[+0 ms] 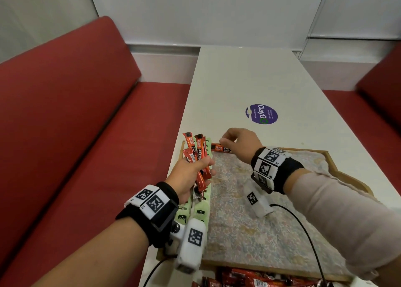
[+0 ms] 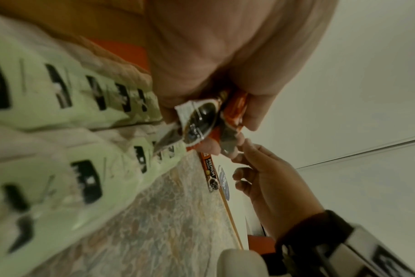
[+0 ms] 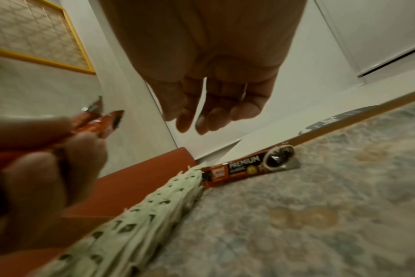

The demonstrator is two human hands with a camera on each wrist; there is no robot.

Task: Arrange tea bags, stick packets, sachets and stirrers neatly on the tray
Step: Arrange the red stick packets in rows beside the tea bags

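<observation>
On the worktop, view by view:

Head view, tray: a wooden-rimmed tray (image 1: 332, 156) with a patterned liner sits on the white worktop (image 1: 249, 80) between red benches (image 1: 76, 113).
Head view, left hand: the left hand (image 1: 188, 176) grips a fanned bundle of red stick packets (image 1: 198, 154) above the tray's left edge.
Head view, right hand: the right hand (image 1: 240, 143) hovers at the tray's far left corner, fingers bent loosely down over one lying stick packet (image 1: 221, 149); whether they touch it cannot be told.
Head view, tea bags: pale green tea bags (image 1: 200, 210) lie in rows along the tray's left side.
Head view, spare packets: more red packets (image 1: 249, 281) lie just in front of the tray's near rim.
Left wrist view: fingers (image 2: 251, 112) curl round the packet bundle (image 2: 201, 121); green tea bags (image 2: 71, 93) lie in overlapping rows beneath.
Right wrist view: the right hand (image 3: 213, 84) hangs relaxed and empty, clear above the lying stick packet (image 3: 246, 166), which lies along the far rim with its end touching the tea-bag row (image 3: 154, 206).
</observation>
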